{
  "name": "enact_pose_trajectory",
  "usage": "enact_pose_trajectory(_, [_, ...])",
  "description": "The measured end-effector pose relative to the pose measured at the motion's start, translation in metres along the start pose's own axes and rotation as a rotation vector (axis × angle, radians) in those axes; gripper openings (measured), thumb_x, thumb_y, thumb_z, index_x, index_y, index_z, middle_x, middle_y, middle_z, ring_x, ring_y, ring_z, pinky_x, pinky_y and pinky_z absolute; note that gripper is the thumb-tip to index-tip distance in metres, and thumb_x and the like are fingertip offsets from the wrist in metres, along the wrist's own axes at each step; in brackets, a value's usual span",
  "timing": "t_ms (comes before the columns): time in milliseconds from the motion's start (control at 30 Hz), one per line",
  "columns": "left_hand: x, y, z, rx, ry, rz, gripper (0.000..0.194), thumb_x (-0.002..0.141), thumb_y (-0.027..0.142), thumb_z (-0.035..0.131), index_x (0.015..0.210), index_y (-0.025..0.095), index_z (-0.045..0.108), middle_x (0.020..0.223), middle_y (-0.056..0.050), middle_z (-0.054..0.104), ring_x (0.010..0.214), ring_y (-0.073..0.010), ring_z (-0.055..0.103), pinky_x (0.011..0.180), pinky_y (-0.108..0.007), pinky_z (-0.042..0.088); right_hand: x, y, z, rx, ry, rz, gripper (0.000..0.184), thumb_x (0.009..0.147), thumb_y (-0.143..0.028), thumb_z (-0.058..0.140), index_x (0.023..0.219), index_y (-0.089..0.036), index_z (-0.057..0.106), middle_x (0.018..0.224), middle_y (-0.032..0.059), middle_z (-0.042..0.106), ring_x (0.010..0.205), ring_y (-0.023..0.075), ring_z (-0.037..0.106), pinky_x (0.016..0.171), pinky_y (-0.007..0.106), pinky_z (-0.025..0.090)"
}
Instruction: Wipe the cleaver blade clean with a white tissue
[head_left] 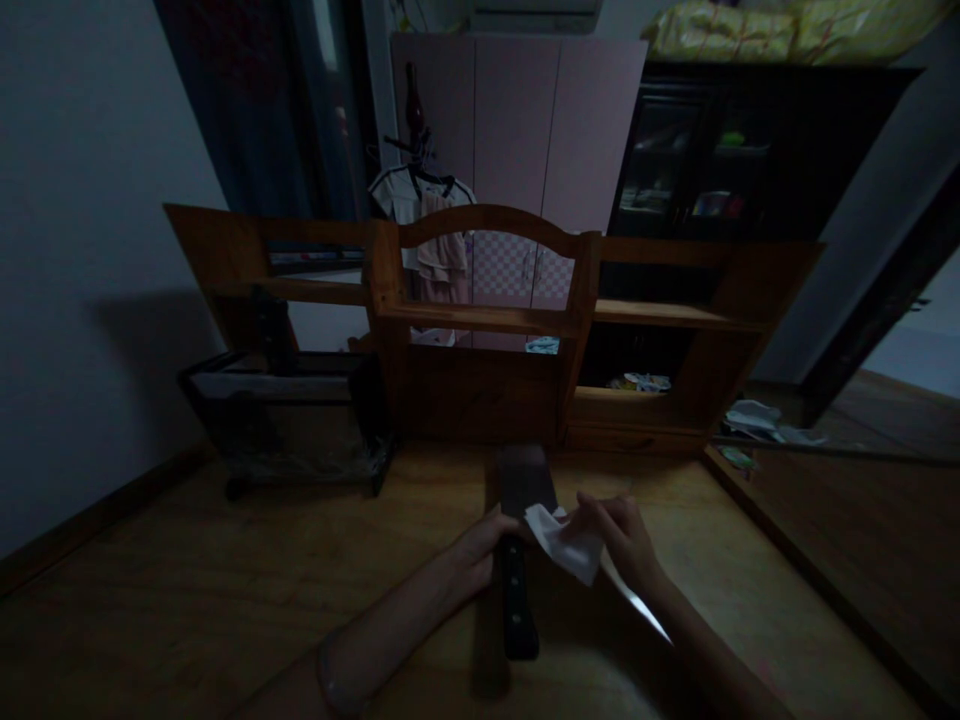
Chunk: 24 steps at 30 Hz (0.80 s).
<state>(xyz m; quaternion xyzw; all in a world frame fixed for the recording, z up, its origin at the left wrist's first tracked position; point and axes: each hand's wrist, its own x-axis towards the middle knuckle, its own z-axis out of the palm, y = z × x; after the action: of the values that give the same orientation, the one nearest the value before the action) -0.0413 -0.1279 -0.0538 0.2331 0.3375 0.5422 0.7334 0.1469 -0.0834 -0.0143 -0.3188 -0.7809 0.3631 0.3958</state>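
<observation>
A cleaver [526,482] with a broad dark blade and a black riveted handle [517,610] is at the middle of the wooden desk, its blade pointing away from me. My left hand [491,540] grips it where the handle meets the blade, fingers wrapped round. My right hand [622,535] pinches a white tissue [570,545], whose left end touches the lower part of the blade near my left hand. Under my right forearm a bright, thin shiny strip [637,600] shows on the desk; what it is I cannot tell.
A wooden shelf unit [480,320] stands along the desk's far edge. At the left sits a black-framed glass tank [300,430]. Papers [757,418] lie beyond the desk's right edge [802,560]. Behind are a pink wardrobe [517,130] and hanging clothes [431,220].
</observation>
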Motion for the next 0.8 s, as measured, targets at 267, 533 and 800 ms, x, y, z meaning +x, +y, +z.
enact_pose_trajectory(267, [0.0, -0.004, -0.005, 0.187, -0.116, 0.053, 0.058, 0.048, -0.007, 0.067, 0.102, 0.014, 0.062, 0.094, -0.005, 0.068, 0.085, -0.0166, 0.063, 0.073, -0.024, 0.046, 0.003, 0.001, 0.001, -0.18, 0.189, -0.21, 0.036, 0.096, -0.037, 0.043, 0.127, -0.029, 0.06, 0.14, 0.0016, 0.052, 0.132, 0.0266, 0.045, 0.109, 0.046, 0.037])
enact_pose_trajectory(533, [0.0, -0.002, -0.003, 0.306, -0.238, 0.028, 0.064, 0.048, -0.005, 0.067, 0.109, 0.014, 0.06, 0.095, -0.005, 0.068, 0.088, -0.0177, 0.061, 0.073, -0.024, 0.044, 0.012, 0.007, 0.014, -0.55, -0.144, -0.264, 0.053, 0.099, -0.04, 0.037, 0.149, -0.032, 0.023, 0.157, -0.0015, 0.02, 0.146, 0.0225, 0.011, 0.118, 0.052, 0.016])
enact_pose_trajectory(800, [-0.004, 0.0, 0.005, 0.53, -0.143, 0.011, 0.058, 0.048, -0.003, 0.064, 0.103, 0.016, 0.06, 0.077, 0.002, 0.061, 0.067, -0.0114, 0.053, 0.053, -0.019, 0.035, 0.018, -0.002, 0.025, -0.593, -0.25, -0.281, 0.054, 0.1, -0.043, 0.033, 0.15, -0.036, 0.015, 0.159, -0.0031, 0.012, 0.146, 0.0213, 0.008, 0.119, 0.049, 0.014])
